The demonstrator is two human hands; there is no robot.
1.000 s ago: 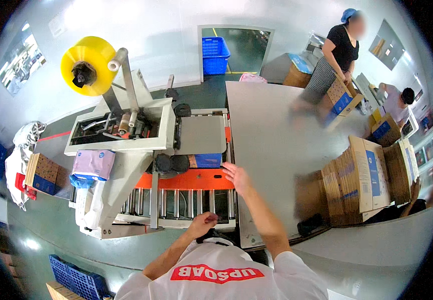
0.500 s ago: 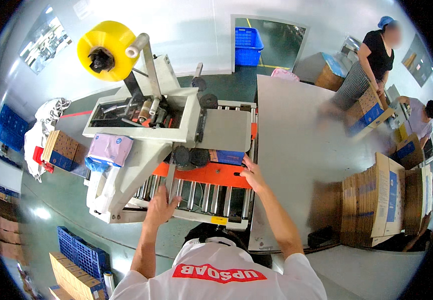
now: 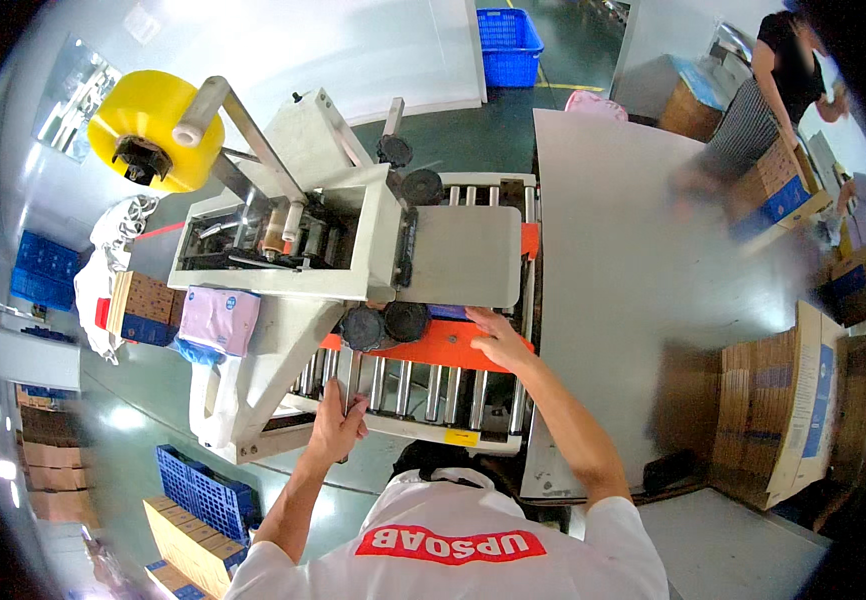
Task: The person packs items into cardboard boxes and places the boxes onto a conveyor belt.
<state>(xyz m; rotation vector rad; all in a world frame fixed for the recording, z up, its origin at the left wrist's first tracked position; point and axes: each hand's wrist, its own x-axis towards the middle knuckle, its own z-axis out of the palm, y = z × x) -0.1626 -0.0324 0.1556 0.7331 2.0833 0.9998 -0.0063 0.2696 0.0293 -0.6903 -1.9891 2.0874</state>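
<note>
1. Grey desk [image 3: 633, 250]: left edge adjoins roller conveyor [image 3: 403, 388].
2. Blue carton [image 3: 450, 312]: mostly under plate [image 3: 463, 255], near conveyor's right end; passage appears begun, incomplete.
3. Left hand [image 3: 336, 425]: closed around metal bar [image 3: 351, 370].
4. Right hand [image 3: 505, 345]: fingers extended at carton.

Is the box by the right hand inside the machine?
At least partly inside: only a blue strip of the box shows past the grey plate.

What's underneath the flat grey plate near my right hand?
A blue strip shows under the near edge of the grey plate, by your right hand; the plate covers the rest underneath.
</note>
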